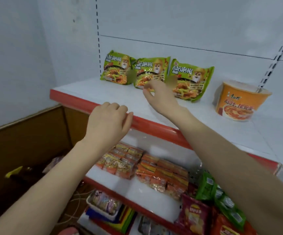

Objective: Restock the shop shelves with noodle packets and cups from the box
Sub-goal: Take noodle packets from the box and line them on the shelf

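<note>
Three green noodle packets lean against the back panel of the top shelf (103,94): a left packet (116,67), a middle packet (151,70) and a right packet (190,80). An orange noodle cup (239,100) stands to their right. My right hand (159,95) reaches over the shelf, its fingertips at the lower edge of the middle packet; I cannot tell whether they pinch it. My left hand (109,121) hovers at the shelf's red front edge, fingers loosely curled, holding nothing. The brown cardboard box (27,133) sits low on the left.
The shelf below holds rows of orange snack packs (154,172), with green packs (220,195) and a red crisp bag (193,216) to the right. A small basket (103,204) of items sits on the lowest shelf. A white wall closes the left side.
</note>
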